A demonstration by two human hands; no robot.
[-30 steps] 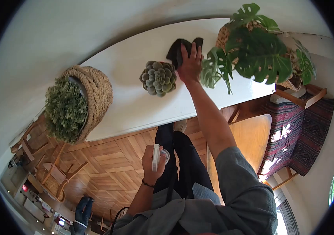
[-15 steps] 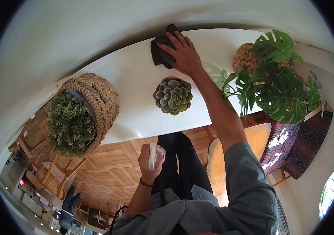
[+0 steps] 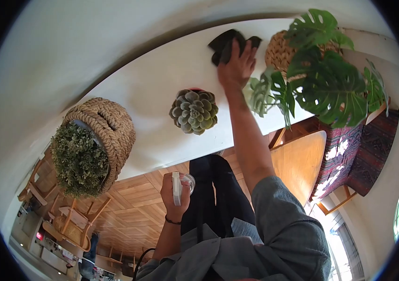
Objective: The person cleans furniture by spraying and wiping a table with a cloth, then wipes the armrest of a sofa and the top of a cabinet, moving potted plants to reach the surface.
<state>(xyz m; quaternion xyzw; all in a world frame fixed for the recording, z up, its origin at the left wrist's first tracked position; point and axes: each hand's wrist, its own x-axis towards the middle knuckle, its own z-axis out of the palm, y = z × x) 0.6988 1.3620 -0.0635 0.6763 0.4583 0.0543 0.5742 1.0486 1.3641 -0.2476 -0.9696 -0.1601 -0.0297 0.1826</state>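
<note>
My right hand (image 3: 237, 70) presses a dark cloth (image 3: 227, 43) against the white tabletop (image 3: 148, 89) near its wall side, fingers spread over it and slightly blurred. Low in front of my body, my left hand (image 3: 175, 194) is wrapped around a spray bottle with a white trigger head (image 3: 177, 187) and a clear body; its lower part is hidden. Between the hands, closer to the table's front edge, stands a potted succulent (image 3: 193, 111). Just right of the cloth is a woven basket (image 3: 278, 52).
Large monstera leaves (image 3: 323, 89) spread beside my right forearm. On the left, a braided basket (image 3: 122, 131) holds a bushy plant (image 3: 80, 159). A wooden chair (image 3: 297, 159) and a patterned bench (image 3: 340, 159) are at right. A person (image 3: 88, 257) is in the background.
My right hand has slid the cloth rightward along the back of the table, towards the woven basket. The left hand keeps its hold on the spray bottle. The view has shifted slightly.
</note>
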